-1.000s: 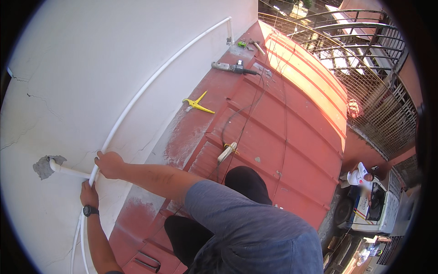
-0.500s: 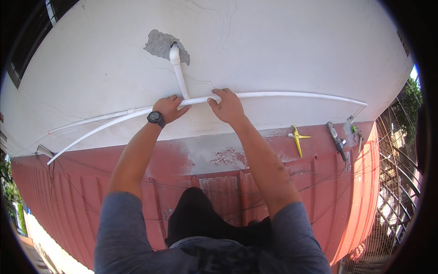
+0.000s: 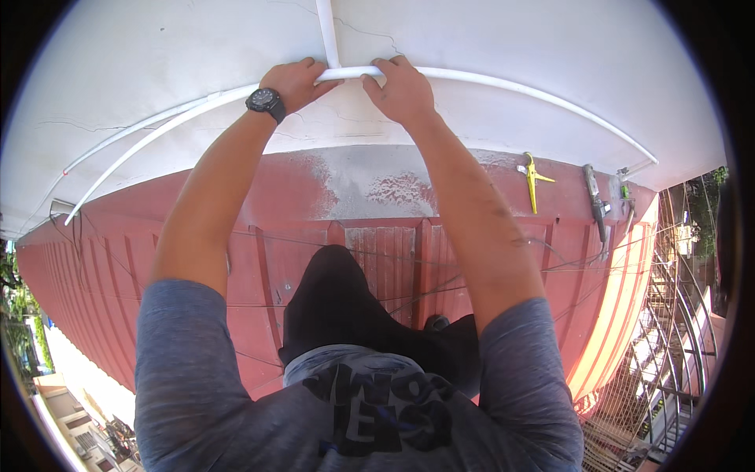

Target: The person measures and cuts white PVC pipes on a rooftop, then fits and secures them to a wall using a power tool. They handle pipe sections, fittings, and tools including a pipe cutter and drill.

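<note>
A long white plastic pipe (image 3: pixel 348 73) runs across in front of the pale wall, looking bowed in this view. My left hand (image 3: pixel 296 85), with a black watch on its wrist, is closed around it left of centre, thumb along the pipe. Just to the right, my right hand (image 3: pixel 399 88) grips the same pipe, fingers over its top and thumb underneath. Between the hands, a short white pipe (image 3: pixel 327 35) comes down from above and meets the long one; whether they are joined I cannot tell.
A thinner white pipe (image 3: pixel 145 124) lies along the wall at left. On the red metal roof (image 3: pixel 275 189) to the right are a yellow scissor-shaped tool (image 3: pixel 532 187), a grey power tool (image 3: pixel 594 197) and a small green item (image 3: pixel 624 191). Thin wires cross the roof; metal bars (image 3: pixel 676 315) stand at far right.
My view has tipped downward, so the hands and pipe sit higher in the picture and the wall hole is out of sight. Both hands keep their hold on the pipe.
</note>
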Demonstrator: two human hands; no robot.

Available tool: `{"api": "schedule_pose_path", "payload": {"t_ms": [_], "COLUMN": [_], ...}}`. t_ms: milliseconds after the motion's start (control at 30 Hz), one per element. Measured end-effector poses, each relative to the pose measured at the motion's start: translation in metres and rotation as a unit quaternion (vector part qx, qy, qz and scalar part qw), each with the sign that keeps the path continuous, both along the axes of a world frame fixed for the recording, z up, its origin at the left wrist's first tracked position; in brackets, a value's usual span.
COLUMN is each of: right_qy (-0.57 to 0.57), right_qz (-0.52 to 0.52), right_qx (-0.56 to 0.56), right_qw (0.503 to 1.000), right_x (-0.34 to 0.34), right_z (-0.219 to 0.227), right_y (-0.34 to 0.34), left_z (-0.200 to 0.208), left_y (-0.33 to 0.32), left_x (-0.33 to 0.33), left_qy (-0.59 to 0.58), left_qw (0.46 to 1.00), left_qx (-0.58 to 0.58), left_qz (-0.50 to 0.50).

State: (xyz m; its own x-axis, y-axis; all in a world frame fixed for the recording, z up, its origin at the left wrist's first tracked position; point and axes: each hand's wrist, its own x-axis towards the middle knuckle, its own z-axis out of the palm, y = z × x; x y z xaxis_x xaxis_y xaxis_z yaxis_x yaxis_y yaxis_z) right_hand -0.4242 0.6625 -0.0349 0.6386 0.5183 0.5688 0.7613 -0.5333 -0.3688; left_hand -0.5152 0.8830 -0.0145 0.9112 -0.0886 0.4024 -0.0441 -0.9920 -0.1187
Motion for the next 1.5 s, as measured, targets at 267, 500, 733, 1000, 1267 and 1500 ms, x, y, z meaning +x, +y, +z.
{"api": "schedule_pose_path", "payload": {"t_ms": [267, 500, 733, 1000, 1267, 1500], "right_qy": [-0.011, 0.004, 0.019, -0.008, 0.001, 0.022], "right_qz": [0.001, -0.011, -0.018, -0.014, -0.009, -0.018], "right_qx": [0.029, 0.019, -0.001, 0.005, 0.008, -0.004], "right_qw": [1.0, 1.0, 1.0, 1.0, 1.0, 1.0], "right_x": [0.003, -0.001, -0.003, 0.002, 0.005, -0.001], "right_z": [-0.005, -0.004, 0.004, 0.0, -0.004, 0.0], "right_y": [0.001, 0.002, 0.002, 0.002, 0.003, 0.006], "left_z": [0.003, 0.001, 0.012, 0.027, 0.035, 0.04], "left_y": [-0.001, 0.0, -0.013, -0.04, -0.045, -0.044], "left_x": [0.001, 0.001, -0.004, 0.0, 0.006, 0.004], "left_qy": [-0.006, -0.008, 0.004, 0.045, 0.118, 0.134], "left_qw": [1.0, 1.0, 0.999, 0.984, 0.954, 0.952], "left_qx": [0.013, 0.011, -0.014, -0.096, -0.192, -0.184], "left_qz": [-0.004, 0.005, 0.042, 0.144, 0.197, 0.207]}}
